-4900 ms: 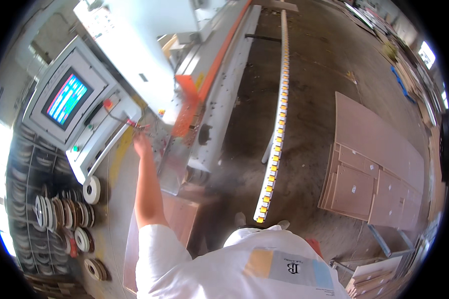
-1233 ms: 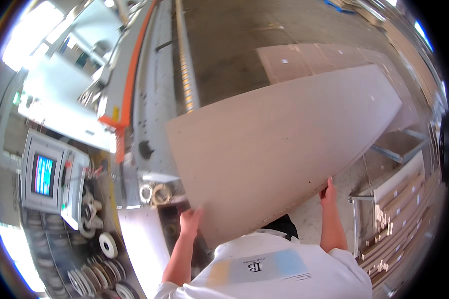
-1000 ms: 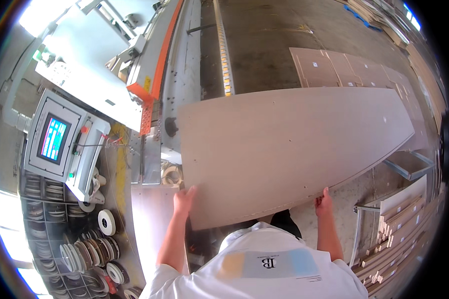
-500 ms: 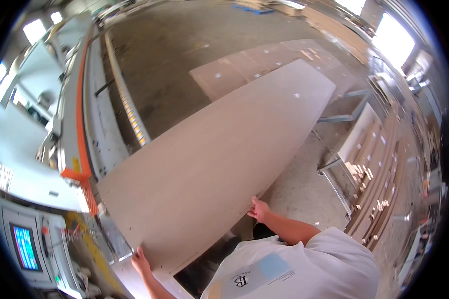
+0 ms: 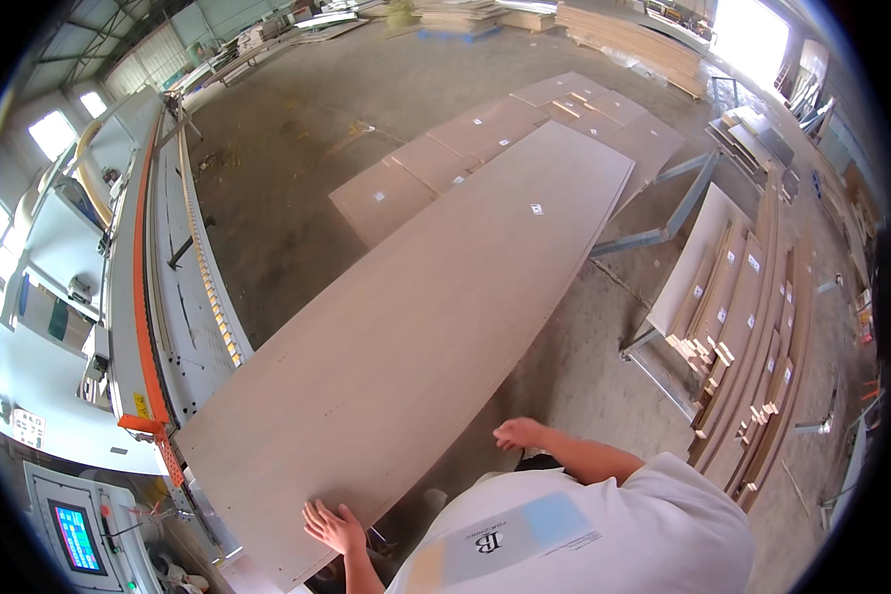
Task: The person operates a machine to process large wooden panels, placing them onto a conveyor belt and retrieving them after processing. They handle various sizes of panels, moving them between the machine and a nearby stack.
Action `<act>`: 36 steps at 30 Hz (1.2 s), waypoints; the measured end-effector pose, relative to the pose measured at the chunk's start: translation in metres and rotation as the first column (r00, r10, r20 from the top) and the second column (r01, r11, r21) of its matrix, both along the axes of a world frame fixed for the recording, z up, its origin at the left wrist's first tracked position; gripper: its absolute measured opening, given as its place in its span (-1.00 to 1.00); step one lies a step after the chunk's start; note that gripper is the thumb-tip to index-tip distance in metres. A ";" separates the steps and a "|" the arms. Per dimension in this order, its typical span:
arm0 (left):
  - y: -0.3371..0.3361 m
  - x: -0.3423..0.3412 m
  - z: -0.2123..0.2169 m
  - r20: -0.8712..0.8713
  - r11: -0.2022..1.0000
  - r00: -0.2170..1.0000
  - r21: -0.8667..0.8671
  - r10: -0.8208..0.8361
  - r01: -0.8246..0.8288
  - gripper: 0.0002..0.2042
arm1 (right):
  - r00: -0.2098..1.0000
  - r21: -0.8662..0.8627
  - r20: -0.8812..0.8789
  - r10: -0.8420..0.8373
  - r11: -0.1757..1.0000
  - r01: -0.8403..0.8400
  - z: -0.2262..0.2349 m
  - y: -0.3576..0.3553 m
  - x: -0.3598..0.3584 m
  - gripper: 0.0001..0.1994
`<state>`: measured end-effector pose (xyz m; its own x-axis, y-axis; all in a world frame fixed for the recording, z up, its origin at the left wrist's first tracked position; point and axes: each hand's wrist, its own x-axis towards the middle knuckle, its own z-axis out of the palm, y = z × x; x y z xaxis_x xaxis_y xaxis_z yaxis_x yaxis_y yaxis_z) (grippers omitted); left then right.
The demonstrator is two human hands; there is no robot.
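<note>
Brown board point(image 5: 406, 307) looks stiff, likely heavy; grasp opposite edges. Left grip point(image 5: 337, 527) lies splayed on it; right grip point(image 5: 520, 433) half-curled, empty.

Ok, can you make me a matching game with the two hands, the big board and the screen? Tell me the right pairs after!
Things:
1. Left hand
2. Right hand
3. Big board
4. Screen

Places, colours and states:
A. Glowing, mostly blue
B. Off the board, near its right edge
C. Pinkish brown, stretching across the picture's middle
D. Lying on top of the board

Right pairs: 1-D, 2-B, 3-C, 4-A
</note>
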<state>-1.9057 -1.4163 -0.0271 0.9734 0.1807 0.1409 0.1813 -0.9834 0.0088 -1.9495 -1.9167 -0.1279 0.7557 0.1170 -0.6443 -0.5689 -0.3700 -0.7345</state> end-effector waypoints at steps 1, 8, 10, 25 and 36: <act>-0.021 -0.002 -0.005 0.003 1.000 1.000 -0.002 0.014 -0.014 -0.36 | 0.991 0.054 -0.066 -0.118 0.991 0.122 0.003 -0.033 -0.001 -0.60; -0.129 0.014 -0.009 -0.061 0.982 0.983 -0.064 0.171 -0.175 -0.37 | 0.905 -0.016 -0.174 -0.389 0.920 0.392 0.007 -0.205 0.010 -0.63; -0.147 0.026 -0.014 -0.024 0.969 0.971 -0.060 0.237 -0.238 -0.37 | 0.881 0.013 -0.167 -0.442 0.893 0.451 0.001 -0.237 0.022 -0.60; -0.199 0.077 -0.014 -0.185 0.835 0.814 0.088 0.550 -0.544 -0.35 | 0.651 0.099 -0.268 -0.710 0.652 0.752 -0.101 -0.553 0.136 -0.29; -0.261 0.111 -0.012 -0.396 0.646 0.557 0.132 0.730 -0.752 -0.14 | 0.173 0.237 -0.598 -0.783 0.034 0.971 -0.111 -0.616 0.284 -0.28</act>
